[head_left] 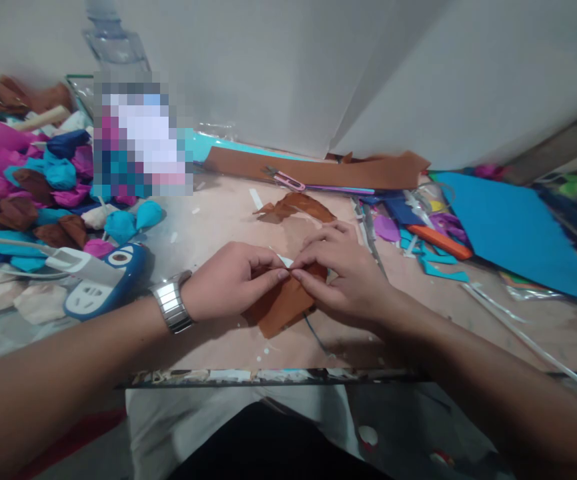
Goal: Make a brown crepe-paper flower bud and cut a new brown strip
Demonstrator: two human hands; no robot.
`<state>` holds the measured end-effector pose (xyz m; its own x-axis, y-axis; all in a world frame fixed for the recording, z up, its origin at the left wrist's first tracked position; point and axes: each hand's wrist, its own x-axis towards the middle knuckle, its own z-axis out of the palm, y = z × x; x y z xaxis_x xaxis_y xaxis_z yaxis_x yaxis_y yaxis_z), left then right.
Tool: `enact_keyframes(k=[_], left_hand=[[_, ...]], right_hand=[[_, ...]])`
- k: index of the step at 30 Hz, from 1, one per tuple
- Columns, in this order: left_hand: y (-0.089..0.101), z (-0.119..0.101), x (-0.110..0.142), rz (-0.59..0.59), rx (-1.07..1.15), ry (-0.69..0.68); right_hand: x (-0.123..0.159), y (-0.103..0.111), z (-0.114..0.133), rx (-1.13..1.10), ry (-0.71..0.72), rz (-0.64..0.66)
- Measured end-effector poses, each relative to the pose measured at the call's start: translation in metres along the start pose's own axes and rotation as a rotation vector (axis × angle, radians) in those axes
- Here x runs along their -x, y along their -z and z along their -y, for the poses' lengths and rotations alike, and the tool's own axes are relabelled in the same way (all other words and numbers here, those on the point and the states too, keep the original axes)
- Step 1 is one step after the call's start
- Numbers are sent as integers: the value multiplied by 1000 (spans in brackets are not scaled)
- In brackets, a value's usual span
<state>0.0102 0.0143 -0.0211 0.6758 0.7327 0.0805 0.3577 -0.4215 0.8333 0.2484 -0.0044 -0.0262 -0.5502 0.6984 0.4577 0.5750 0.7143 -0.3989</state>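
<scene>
A brown sheet (279, 308), which looks like fabric or crepe paper, hangs between my hands just above the table. My left hand (235, 279), with a metal watch (173, 305) on its wrist, pinches the sheet's upper edge between thumb and forefinger. My right hand (335, 270) pinches the same edge close beside the left fingertips. A small white piece (284, 261) shows behind the fingertips; whether it is fixed to the sheet I cannot tell. Just beyond my hands lies a crumpled brown scrap (295, 208).
Pink-handled thread snips (289, 180) rest on a long brown strip (368, 172) at the back. Bundled coloured pieces (61, 170) crowd the left, near a blue power strip (131, 267). To the right are an orange cutter (439, 242) and a blue sheet (513, 230).
</scene>
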Motion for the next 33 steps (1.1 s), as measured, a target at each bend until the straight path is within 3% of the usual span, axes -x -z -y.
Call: enact_keyframes(k=[4, 8, 11, 23, 33], left_hand=[[0, 2, 2, -41, -156, -71], [0, 7, 3, -114, -557, -265], [0, 7, 2, -105, -761, -325], [1, 6, 5, -149, -817, -349], [1, -7, 6, -115, -1110, -455]], right_hand=[[0, 0, -1, 7, 9, -11], [0, -1, -2, 21, 10, -10], [0, -3, -3, 28, 15, -11], [0, -4, -3, 69, 23, -44], [0, -6, -3, 84, 2, -44]])
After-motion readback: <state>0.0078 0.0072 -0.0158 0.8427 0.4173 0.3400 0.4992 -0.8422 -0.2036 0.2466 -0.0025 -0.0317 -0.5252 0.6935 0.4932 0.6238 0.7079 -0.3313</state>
